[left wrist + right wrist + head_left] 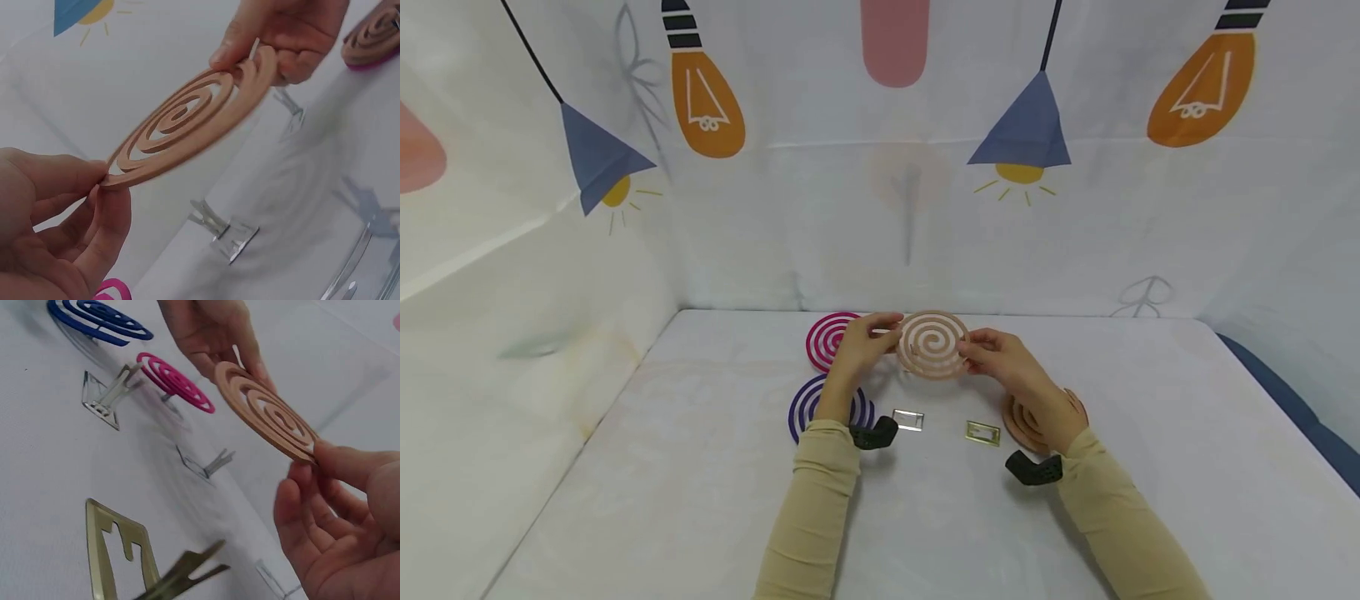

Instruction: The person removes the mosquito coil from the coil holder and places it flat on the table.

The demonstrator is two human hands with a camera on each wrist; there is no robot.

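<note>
A tan mosquito coil [929, 376] is held up above the far part of the table between two hands. My left hand [867, 340] pinches its left edge between thumb and fingers. On the opposite edge, my right hand [1006, 360] has a similar pinch. The left wrist view shows the coil [194, 150] tilted, flat and whole, above a small silver metal coil stand [236, 240]. Closer to me on the table lie another silver stand [908, 420] and a gold stand [982, 432], each with an upturned prong in the right wrist view.
A pink coil [810, 348] and a blue coil [793, 412] sit raised on stands at the left, partly behind my left arm. Under my right wrist is a brown coil [1017, 427]. A white cloth wall [835, 233] with printed lamps rises behind the table.
</note>
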